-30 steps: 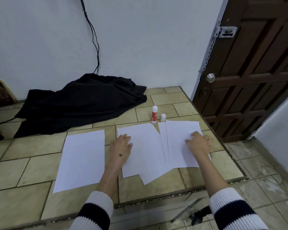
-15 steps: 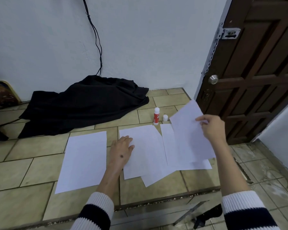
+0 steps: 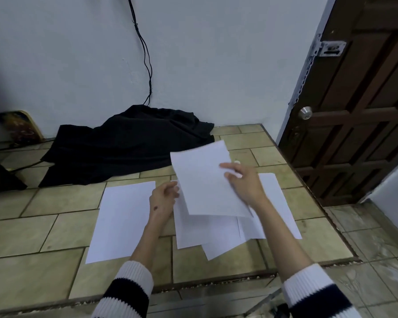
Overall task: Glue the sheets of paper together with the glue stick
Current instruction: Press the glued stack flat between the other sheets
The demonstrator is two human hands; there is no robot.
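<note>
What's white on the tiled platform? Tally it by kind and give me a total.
Held sheet of paper: 1
Sheets of paper lying flat: 4
Small white cap: 1
Total: 6

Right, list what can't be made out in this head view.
- Glue stick: hidden behind the lifted sheet that the right hand holds; only a small white bit, perhaps its cap, peeks out above the fingers.
- Overlapping sheets on the tiled surface: how many cannot be counted, the raised sheet and right forearm cover them.
- Left hand: blurred; touching the paper or not is unclear.
- Black cloth: whatever lies beneath is covered.
</note>
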